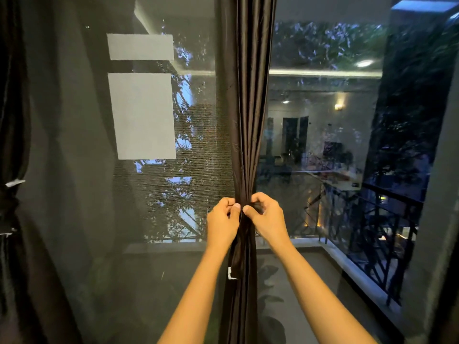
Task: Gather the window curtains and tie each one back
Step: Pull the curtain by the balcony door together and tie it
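- Gripping the gathered dark curtain (246, 120), the left hand (222, 223) and right hand (267, 219) meet at one level, fingers curled round the bunch, thumbs close together in front.
- Curtain hangs upright between both palms (white tag (232, 273) below the left fingers).
- Sheer curtain (74, 145) hangs left of the left fingers; balcony railing (372, 219) lies beyond the right fingers.

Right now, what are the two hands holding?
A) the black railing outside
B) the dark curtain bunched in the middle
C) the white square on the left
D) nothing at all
B: the left hand and the right hand both pinch the gathered dark curtain between them.
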Demonstrator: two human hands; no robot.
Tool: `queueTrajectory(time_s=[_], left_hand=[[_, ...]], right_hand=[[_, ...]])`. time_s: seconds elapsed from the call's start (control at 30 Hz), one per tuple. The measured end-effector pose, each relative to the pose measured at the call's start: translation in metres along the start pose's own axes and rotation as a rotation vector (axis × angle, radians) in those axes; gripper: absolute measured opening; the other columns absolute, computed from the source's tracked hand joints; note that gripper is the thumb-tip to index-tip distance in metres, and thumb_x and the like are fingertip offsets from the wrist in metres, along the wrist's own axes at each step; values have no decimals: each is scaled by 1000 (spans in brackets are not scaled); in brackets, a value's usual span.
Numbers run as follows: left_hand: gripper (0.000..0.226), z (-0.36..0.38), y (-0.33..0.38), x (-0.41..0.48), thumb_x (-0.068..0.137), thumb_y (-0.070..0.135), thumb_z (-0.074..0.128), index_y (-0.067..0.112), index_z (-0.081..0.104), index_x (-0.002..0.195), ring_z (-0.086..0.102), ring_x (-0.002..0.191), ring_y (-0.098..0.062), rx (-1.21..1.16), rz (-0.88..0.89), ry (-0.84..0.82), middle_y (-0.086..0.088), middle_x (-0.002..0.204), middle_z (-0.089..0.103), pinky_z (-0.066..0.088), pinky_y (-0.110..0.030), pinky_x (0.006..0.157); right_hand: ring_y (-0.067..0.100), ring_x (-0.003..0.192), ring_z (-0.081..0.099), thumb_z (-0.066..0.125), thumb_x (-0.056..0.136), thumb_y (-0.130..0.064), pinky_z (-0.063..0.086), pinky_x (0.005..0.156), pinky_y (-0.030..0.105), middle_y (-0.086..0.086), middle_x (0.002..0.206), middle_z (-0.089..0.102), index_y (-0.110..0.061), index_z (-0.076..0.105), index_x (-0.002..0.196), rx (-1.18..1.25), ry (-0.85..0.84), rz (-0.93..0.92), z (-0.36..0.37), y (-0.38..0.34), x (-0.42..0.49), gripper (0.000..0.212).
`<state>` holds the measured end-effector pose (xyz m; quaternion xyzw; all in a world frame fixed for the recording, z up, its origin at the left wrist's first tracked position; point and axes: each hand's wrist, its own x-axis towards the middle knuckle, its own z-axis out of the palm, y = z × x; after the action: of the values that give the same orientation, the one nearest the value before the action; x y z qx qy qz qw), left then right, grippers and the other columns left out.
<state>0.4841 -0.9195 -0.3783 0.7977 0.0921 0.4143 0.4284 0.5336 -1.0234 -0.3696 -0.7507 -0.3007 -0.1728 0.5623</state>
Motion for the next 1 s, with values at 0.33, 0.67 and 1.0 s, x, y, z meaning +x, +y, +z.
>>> queueTrajectory(time_s=[0.33,0.67,1.0], left_hand=[[35,-1,0,6,96,21,52,9,55,128,53,95,-8,21,-8,-11,-6,123,59,34,1,66],[24,-3,-8,10,93,29,56,13,65,110,59,85,-8,19,-24,-51,0,96,68,44,-21,75],[15,-1,-10,9,91,25,59,14,51,97,51,51,5,-140,-4,-70,4,70,60,37,-8,50]], right_hand=[[-1,69,55,65,87,-11,42,58,7,2,89,60,-15,50,97,-9,53,23,6,-1,0,19],[8,82,52,60,90,-19,42,76,22,12,121,52,-9,46,135,-153,-137,69,0,-1,15,48],[4,62,50,68,84,-12,43,68,23,-6,68,56,-16,50,92,61,-69,57,-5,5,9,20]])
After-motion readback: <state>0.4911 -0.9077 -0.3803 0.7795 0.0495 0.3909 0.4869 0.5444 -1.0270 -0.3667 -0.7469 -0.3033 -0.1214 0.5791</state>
